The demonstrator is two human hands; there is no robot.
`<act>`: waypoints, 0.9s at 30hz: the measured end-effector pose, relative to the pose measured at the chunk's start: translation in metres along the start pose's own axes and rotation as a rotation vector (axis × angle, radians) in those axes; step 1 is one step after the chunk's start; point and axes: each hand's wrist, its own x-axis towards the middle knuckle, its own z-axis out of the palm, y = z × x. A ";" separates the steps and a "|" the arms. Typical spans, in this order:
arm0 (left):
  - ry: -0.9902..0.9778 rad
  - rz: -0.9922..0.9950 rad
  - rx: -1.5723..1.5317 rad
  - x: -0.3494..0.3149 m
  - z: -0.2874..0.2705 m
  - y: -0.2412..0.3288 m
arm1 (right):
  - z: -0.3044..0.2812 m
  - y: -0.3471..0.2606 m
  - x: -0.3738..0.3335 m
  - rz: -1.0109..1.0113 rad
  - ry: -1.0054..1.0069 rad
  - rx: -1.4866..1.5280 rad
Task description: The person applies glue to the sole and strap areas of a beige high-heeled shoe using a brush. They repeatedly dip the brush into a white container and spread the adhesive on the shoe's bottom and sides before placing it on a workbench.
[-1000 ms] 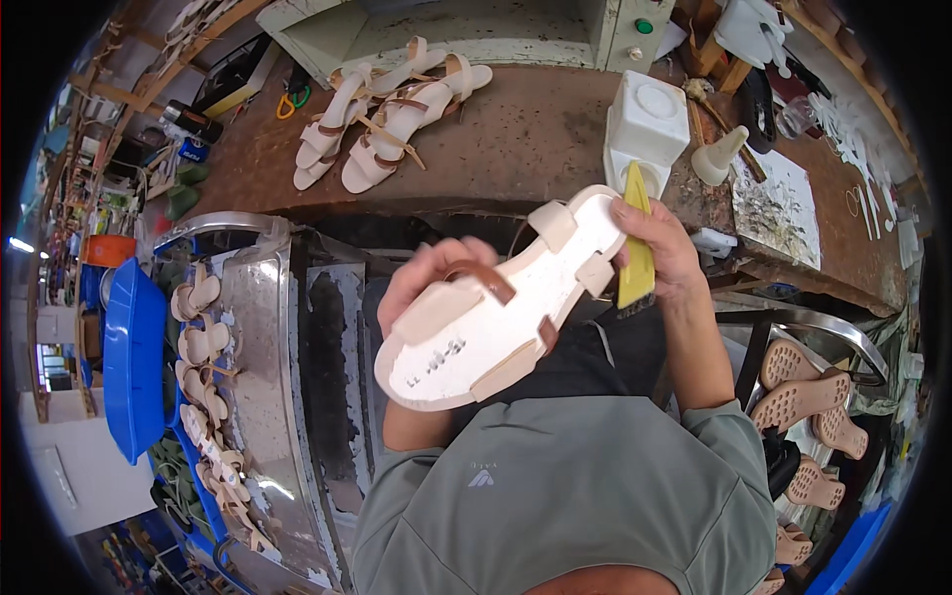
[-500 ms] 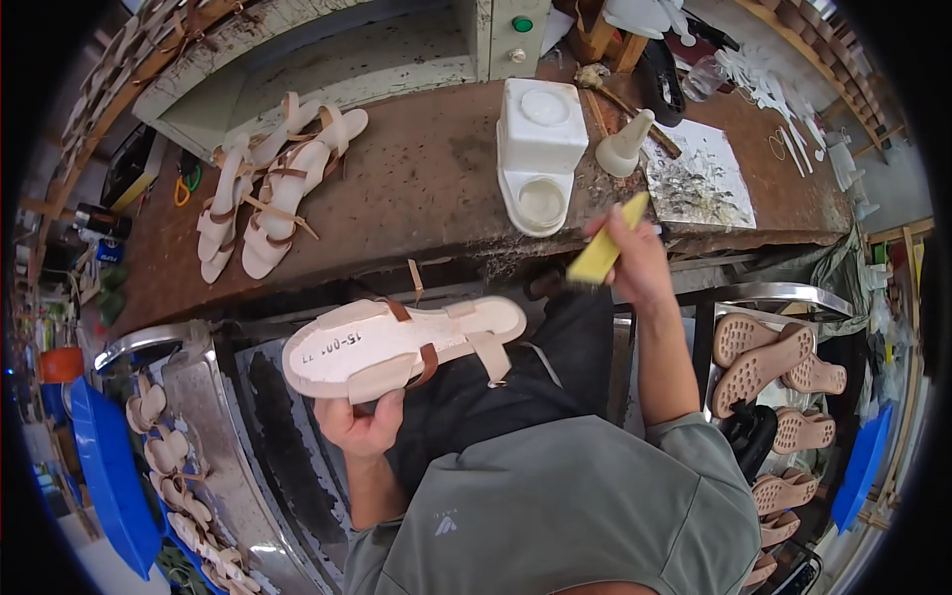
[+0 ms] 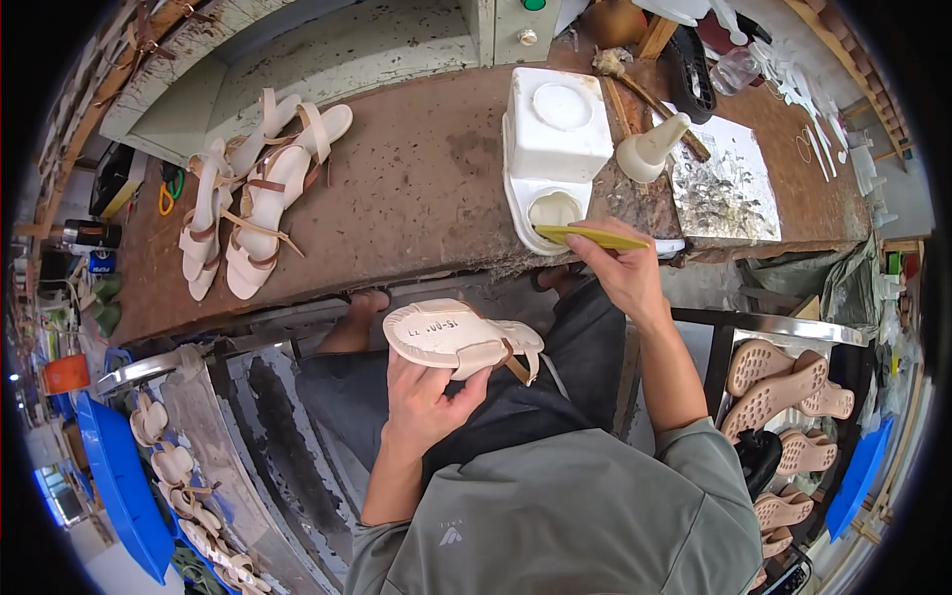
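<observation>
2 hands in use. Left hand [image 3: 424, 407]: gripping a sandal [image 3: 436, 335] from below at its wide end, fingers beneath, thumb along the near edge. Right hand [image 3: 630, 283]: closed on a flat yellow tool [image 3: 600, 237], pinched between thumb and fingers; tool's left tip lies over the near rim of the cup [image 3: 555, 210] of a white pot [image 3: 560, 119]. Contact there: cannot tell.

Position: sandal held above the lap, near side of the bench [image 3: 426, 183], apart from it. Wide end left, narrow end right.

Handling (judged): light, easily carried in 1 hand. Body probably stiff enough to stay flat when held at 1 end; straps soft, apt to flop or snag. Not fragile, though the pale face would likely mark. Best hold: under the wide end or by the side edges, fingers clear of the upper face. Slipperiness: cannot tell.

Appearance: pale, near-white face turned up, dark print towards the wide end. Beige strap part at the near edge, brown strap beside it, further pale strap by the narrow end. No thick sole seen on it.

Also noted: beige sandals [image 3: 273, 203] on the bench, far left; tan soles [image 3: 773, 397] at right.
</observation>
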 end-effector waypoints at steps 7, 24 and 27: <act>-0.005 0.045 0.030 0.004 0.011 -0.003 | -0.001 0.007 0.006 0.083 -0.008 0.224; 0.107 0.169 -0.024 -0.004 -0.027 0.045 | 0.012 -0.088 -0.064 -1.109 -0.366 0.256; 0.139 0.088 -0.098 -0.004 -0.031 0.060 | 0.009 -0.090 -0.070 -1.196 -0.241 0.189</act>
